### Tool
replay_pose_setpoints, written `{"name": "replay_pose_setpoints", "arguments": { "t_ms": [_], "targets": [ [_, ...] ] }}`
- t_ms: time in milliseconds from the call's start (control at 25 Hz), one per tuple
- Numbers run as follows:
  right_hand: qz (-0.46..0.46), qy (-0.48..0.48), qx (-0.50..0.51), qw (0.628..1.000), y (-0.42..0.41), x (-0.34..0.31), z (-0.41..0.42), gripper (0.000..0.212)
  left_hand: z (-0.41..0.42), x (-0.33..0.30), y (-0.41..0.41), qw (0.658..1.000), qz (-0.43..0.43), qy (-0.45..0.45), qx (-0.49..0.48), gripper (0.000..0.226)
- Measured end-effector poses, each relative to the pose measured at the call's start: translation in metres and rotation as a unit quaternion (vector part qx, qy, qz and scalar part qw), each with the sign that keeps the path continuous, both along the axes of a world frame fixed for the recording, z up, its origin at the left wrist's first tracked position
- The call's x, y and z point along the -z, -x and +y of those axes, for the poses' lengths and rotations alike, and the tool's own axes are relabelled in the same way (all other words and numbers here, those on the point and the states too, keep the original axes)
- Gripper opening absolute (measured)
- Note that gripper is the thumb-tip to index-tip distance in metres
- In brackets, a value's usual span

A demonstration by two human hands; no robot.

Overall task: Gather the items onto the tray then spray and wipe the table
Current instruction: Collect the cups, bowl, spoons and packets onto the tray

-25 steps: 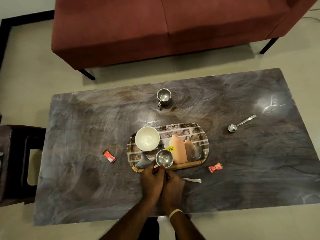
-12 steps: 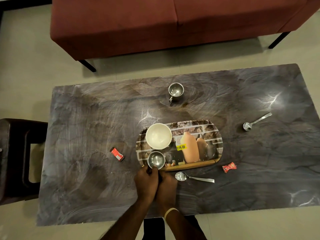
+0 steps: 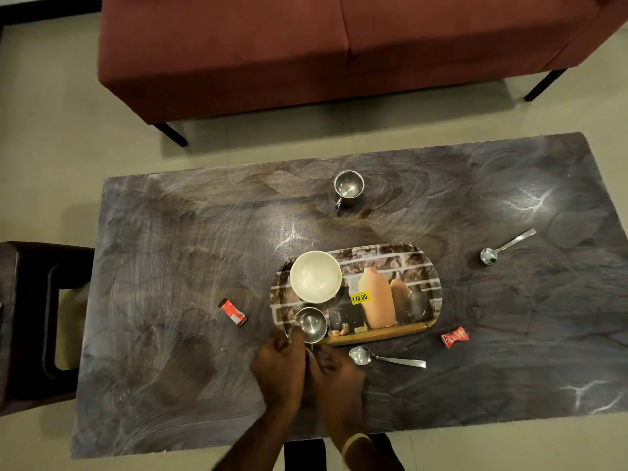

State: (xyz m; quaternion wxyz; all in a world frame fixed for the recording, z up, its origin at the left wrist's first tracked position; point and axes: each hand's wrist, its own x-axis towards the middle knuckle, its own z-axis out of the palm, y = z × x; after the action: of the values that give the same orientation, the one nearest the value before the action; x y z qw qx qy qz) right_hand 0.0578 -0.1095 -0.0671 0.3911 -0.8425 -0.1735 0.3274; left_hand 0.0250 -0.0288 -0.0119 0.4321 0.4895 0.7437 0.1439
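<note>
Steel glints from a small cup (image 3: pixel 310 324) standing on the near left corner of a printed tray (image 3: pixel 421 266), which is set on a dark marbled table (image 3: pixel 170 266). The left hand (image 3: pixel 279 368) is placed at the cup's near edge, its thumb laid against the rim; whether the cup is truly gripped cannot be told. The right hand (image 3: pixel 339 379) is held close beside the left, just short of the tray's front edge, with fingers curled; nothing can be seen inside them. A white bowl (image 3: pixel 315 276) is seated on the tray just behind the cup. A second steel cup (image 3: pixel 348 188) is found farther back on the table, well apart from the tray. One spoon (image 3: pixel 385 357) is laid just in front of the tray, near the right hand's fingers; another spoon (image 3: pixel 506 247) is laid off to the right. A red wrapper (image 3: pixel 232 312) is seen left of the tray and a red packet (image 3: pixel 455 337) right of it. A red sofa (image 3: pixel 339 45) is visible beyond the table.
</note>
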Motion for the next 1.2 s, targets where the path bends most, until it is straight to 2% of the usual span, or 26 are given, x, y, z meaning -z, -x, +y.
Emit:
{"name": "replay_pose_setpoints", "arguments": {
  "t_ms": [120,200,280,400,520,560,680,800,960,1080,1200],
  "targets": [
    [-0.081,-0.045,0.078,0.993,-0.042,-0.021,-0.007,0.003,0.031,-0.011,-0.001,0.996,-0.02,-0.083,-0.008,0.015],
    [-0.096,-0.063,0.127,0.985,-0.085,-0.026,0.009,0.004,0.059,-0.011,-0.014,0.993,-0.05,-0.098,0.044,0.033],
    [-0.09,-0.059,0.128,0.986,-0.125,-0.026,0.042,0.01,0.087,-0.012,-0.041,0.984,-0.068,-0.098,0.134,0.043],
    [-0.025,-0.057,0.092,0.994,-0.168,-0.019,0.099,0.019,0.119,-0.019,-0.095,0.964,-0.101,-0.067,0.237,0.042],
    [0.024,-0.091,0.073,0.993,-0.187,-0.012,0.149,0.015,0.137,-0.021,-0.138,0.96,-0.184,0.019,0.209,0.034],
    [0.031,-0.083,0.079,0.993,-0.191,-0.008,0.161,0.015,0.142,-0.015,-0.15,0.959,-0.196,0.035,0.204,0.039],
    [0.078,-0.068,0.115,0.988,-0.202,0.011,0.187,0.015,0.154,0.011,-0.17,0.95,-0.174,0.075,0.247,0.05],
    [0.118,-0.04,0.129,0.984,-0.208,0.03,0.2,0.017,0.16,0.028,-0.179,0.952,-0.16,0.109,0.239,0.05],
    [0.132,-0.062,0.12,0.982,-0.21,0.038,0.209,0.012,0.158,0.041,-0.187,0.965,-0.15,0.108,0.187,0.043],
    [0.141,-0.026,0.069,0.987,-0.219,0.042,0.211,0.021,0.157,0.043,-0.192,0.97,-0.146,0.109,0.159,0.034],
    [0.138,-0.057,0.144,0.978,-0.22,0.045,0.209,0.012,0.157,0.044,-0.197,0.972,-0.136,0.094,0.166,0.033]
  ]
}}
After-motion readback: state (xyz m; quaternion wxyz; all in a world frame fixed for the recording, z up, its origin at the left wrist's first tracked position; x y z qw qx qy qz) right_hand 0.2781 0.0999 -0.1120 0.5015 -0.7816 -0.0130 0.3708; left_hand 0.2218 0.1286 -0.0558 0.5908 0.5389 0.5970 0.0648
